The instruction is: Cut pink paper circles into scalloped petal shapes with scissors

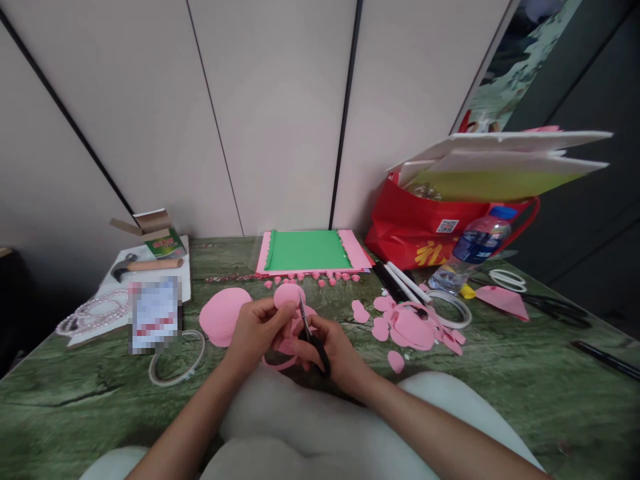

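Note:
My left hand (pixel 267 327) is closed on a pink paper piece (pixel 289 296) with a rounded upper edge. In my right hand (pixel 325 343) is a pair of black-handled scissors (pixel 303 312), its blades pointing up against the right side of that paper. A curled pink strip (pixel 280 365) hangs below the two hands. Left of my left hand lies a stack of pink paper circles (pixel 225 317). Pink paper scraps (pixel 413 327) are scattered to the right of my right hand. Behind the hands, several small pink rolled pieces (pixel 323 283) sit in rows.
Green and pink sheets (pixel 310 250) lie at the back. At left are a hammer (pixel 150 265), bead strings (pixel 97 313), a small box (pixel 165 243) and a tape roll (pixel 177 359). At right stand a red bag (pixel 400 220) and a water bottle (pixel 470 250), near another tape roll (pixel 467 313).

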A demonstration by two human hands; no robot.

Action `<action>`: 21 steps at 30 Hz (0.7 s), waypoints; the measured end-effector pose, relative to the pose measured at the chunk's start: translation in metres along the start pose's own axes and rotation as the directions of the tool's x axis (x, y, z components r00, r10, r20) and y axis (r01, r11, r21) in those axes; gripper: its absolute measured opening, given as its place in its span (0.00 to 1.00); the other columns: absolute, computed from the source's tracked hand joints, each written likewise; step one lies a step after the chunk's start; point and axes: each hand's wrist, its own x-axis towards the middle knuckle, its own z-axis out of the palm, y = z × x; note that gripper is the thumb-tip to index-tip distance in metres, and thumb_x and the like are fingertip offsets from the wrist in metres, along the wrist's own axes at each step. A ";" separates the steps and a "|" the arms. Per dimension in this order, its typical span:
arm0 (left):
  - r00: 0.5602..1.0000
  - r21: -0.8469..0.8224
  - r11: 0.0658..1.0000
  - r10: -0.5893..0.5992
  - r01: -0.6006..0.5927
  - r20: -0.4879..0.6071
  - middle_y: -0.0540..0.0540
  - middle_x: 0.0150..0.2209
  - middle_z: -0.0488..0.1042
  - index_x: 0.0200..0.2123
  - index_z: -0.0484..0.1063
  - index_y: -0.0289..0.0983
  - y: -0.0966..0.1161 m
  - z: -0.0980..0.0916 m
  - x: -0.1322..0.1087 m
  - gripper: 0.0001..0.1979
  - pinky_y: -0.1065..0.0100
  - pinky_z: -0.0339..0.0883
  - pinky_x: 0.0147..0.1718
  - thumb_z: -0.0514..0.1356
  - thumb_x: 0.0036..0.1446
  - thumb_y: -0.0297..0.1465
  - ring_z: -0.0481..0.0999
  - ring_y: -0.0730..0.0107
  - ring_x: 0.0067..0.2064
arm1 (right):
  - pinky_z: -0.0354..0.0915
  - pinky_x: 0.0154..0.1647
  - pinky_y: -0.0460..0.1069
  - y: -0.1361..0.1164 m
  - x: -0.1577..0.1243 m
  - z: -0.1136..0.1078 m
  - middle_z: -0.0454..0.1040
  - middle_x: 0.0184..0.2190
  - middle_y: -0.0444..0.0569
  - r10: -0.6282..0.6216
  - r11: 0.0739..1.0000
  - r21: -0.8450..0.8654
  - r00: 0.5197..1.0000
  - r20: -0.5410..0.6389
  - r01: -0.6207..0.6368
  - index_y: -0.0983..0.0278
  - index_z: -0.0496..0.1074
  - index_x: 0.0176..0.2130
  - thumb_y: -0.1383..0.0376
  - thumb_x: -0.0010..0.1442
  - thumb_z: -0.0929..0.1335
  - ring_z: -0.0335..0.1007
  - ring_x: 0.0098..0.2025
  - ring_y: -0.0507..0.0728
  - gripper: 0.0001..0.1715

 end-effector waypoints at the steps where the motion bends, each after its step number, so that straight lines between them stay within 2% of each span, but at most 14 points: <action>1: 1.000 -0.009 1.000 -0.017 0.017 0.020 0.55 0.10 0.61 0.13 0.64 0.35 0.000 0.000 0.000 0.18 0.78 0.46 0.10 0.59 0.48 0.38 0.56 0.83 0.11 | 0.55 0.18 0.43 0.001 0.001 0.000 0.67 0.17 0.38 -0.014 1.000 0.012 1.000 0.001 0.014 0.64 0.64 0.30 0.54 0.43 0.73 0.59 0.17 0.48 0.21; 4: 0.996 -0.010 0.998 -0.058 0.058 0.069 0.56 0.09 0.59 0.11 0.63 0.36 0.000 0.000 0.000 0.18 0.78 0.45 0.10 0.60 0.46 0.38 0.55 0.83 0.11 | 0.60 0.25 0.45 0.004 0.002 -0.001 0.69 0.24 0.41 -0.046 0.998 0.050 0.999 -0.005 0.046 0.63 0.65 0.32 0.56 0.42 0.74 0.64 0.24 0.50 0.22; 7: 0.994 0.008 0.998 -0.063 0.062 0.094 0.56 0.09 0.59 0.10 0.62 0.36 -0.001 0.000 0.000 0.19 0.78 0.46 0.10 0.59 0.47 0.37 0.55 0.83 0.12 | 0.62 0.29 0.47 0.006 0.003 -0.002 0.69 0.26 0.42 -0.056 0.996 0.069 0.998 -0.005 0.057 0.62 0.65 0.33 0.56 0.41 0.75 0.66 0.27 0.52 0.23; 16: 0.992 -0.016 0.997 -0.079 0.081 0.096 0.56 0.10 0.60 0.12 0.63 0.35 0.001 0.000 0.001 0.17 0.78 0.46 0.10 0.60 0.46 0.37 0.55 0.83 0.12 | 0.60 0.29 0.46 0.003 0.002 -0.002 0.67 0.23 0.41 -0.075 0.993 0.090 0.997 0.028 0.072 0.62 0.65 0.34 0.55 0.42 0.74 0.64 0.28 0.52 0.23; 21: 0.997 -0.021 0.998 -0.055 0.057 0.061 0.57 0.09 0.58 0.12 0.62 0.35 -0.001 0.000 0.001 0.19 0.79 0.45 0.09 0.59 0.47 0.39 0.54 0.83 0.11 | 0.55 0.23 0.44 -0.001 0.001 -0.001 0.69 0.25 0.42 -0.065 0.996 0.060 0.998 0.021 0.064 0.63 0.65 0.31 0.54 0.41 0.74 0.59 0.23 0.49 0.23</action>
